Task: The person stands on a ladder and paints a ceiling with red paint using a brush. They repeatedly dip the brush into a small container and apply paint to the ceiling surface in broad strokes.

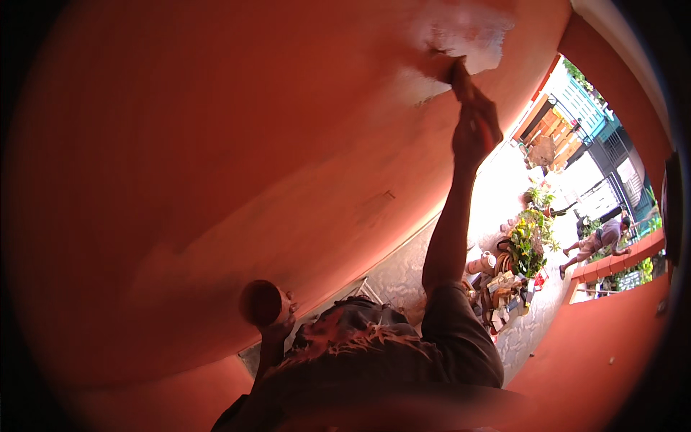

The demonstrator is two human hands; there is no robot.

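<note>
My right arm reaches up to the orange-red wall (pixel 237 129). Closed round a handle, my right hand (pixel 476 133) holds a paintbrush (pixel 461 75), whose bristle end meets the wall beside a pale, shiny patch (pixel 471 39). Shadow hides the brush's exact shape. Lower down, my left hand (pixel 285 317) grips a round paint container (pixel 263 303) from its side, close to the wall. The mouth of the container looks dark, and its contents cannot be made out.
Below stands a small ladder (pixel 370 289), partly hidden by my body. Potted plants (pixel 529 245) and a heap of boxes and odds and ends (pixel 504 299) lie on the patterned floor to the right. Another person (pixel 606 239) is farther off, near a low orange wall (pixel 622 261).
</note>
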